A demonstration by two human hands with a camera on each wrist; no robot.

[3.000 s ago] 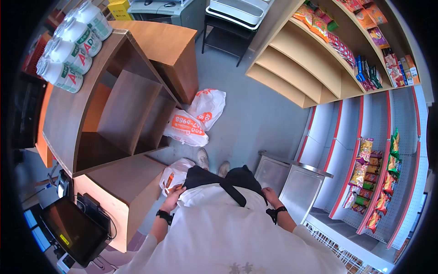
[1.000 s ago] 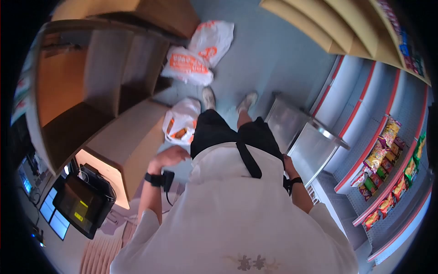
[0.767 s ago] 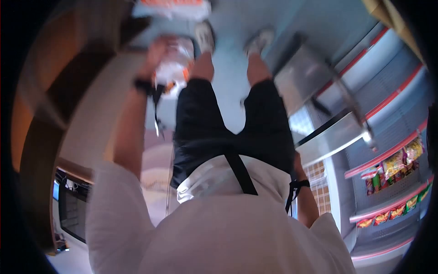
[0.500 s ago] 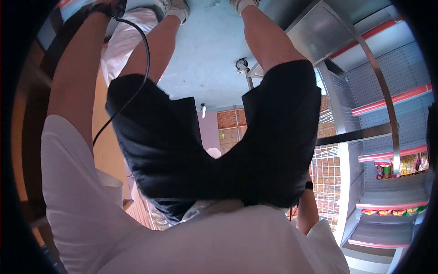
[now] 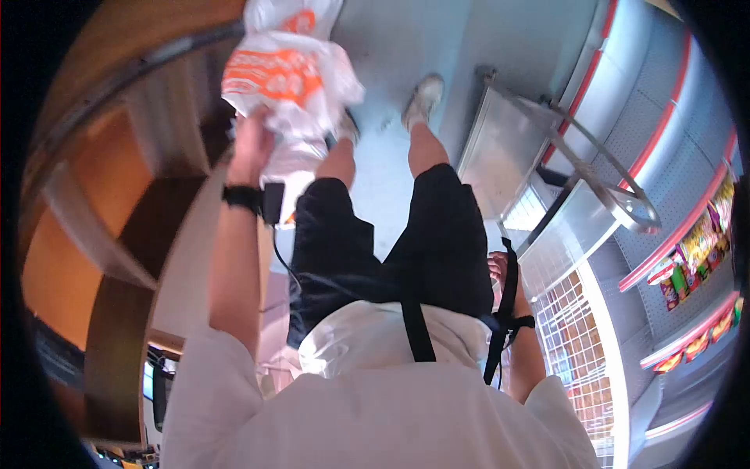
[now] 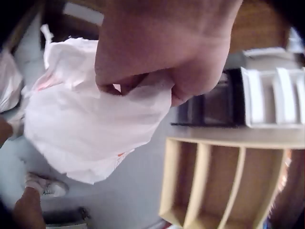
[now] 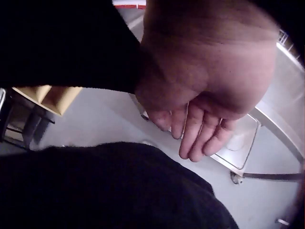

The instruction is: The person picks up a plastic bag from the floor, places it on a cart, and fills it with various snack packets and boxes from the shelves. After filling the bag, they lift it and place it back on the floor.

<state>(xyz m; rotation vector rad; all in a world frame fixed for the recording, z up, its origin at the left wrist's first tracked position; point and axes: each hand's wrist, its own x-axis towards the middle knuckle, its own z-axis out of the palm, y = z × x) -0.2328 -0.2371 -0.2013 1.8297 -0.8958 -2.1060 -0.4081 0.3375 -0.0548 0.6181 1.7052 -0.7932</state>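
My left hand (image 5: pixel 254 144) grips the gathered top of a white plastic bag (image 5: pixel 293 82) with orange print. In the left wrist view, the fingers of the left hand (image 6: pixel 162 47) curl round the bunched plastic, and the bag (image 6: pixel 90 119) hangs full and creased; its contents are hidden. My right hand (image 5: pixel 497 266) hangs beside the black shorts, near the metal cart. Seen from the right wrist, that hand (image 7: pixel 205 81) has loosely bent fingers and holds nothing.
Another white bag (image 5: pixel 301 16) lies behind the held one, and more white plastic (image 5: pixel 293 168) shows below the left hand. A brown shelf unit (image 5: pixel 168 141) stands at left. The metal cart (image 5: pixel 500 156) and snack shelves (image 5: pixel 656 102) are on the right.
The left hand has reached down and forward to the bags, taken hold of one and raised it. The body bent low, then rose partway. The right hand has stayed by the right thigh.
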